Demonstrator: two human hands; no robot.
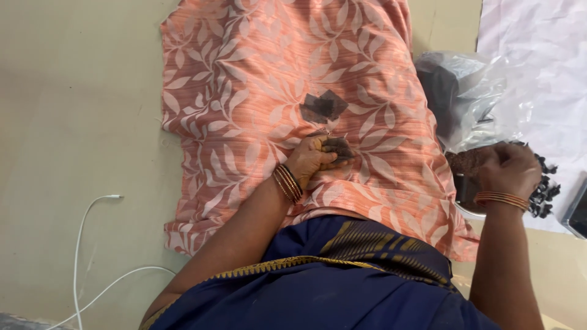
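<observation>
My left hand rests on an orange leaf-patterned cloth spread on the floor, its fingers closed on a small dark netted piece. Two flat dark square pieces lie on the cloth just beyond that hand. My right hand is off the cloth to the right, curled over a brown clump beside a pile of small black bits. What it holds is hidden by the fingers. Bangles circle both wrists.
A crumpled clear plastic bag with dark contents sits at the cloth's right edge. White sheeting covers the floor at right. A white cable curls at the lower left. My blue garment with gold trim fills the bottom.
</observation>
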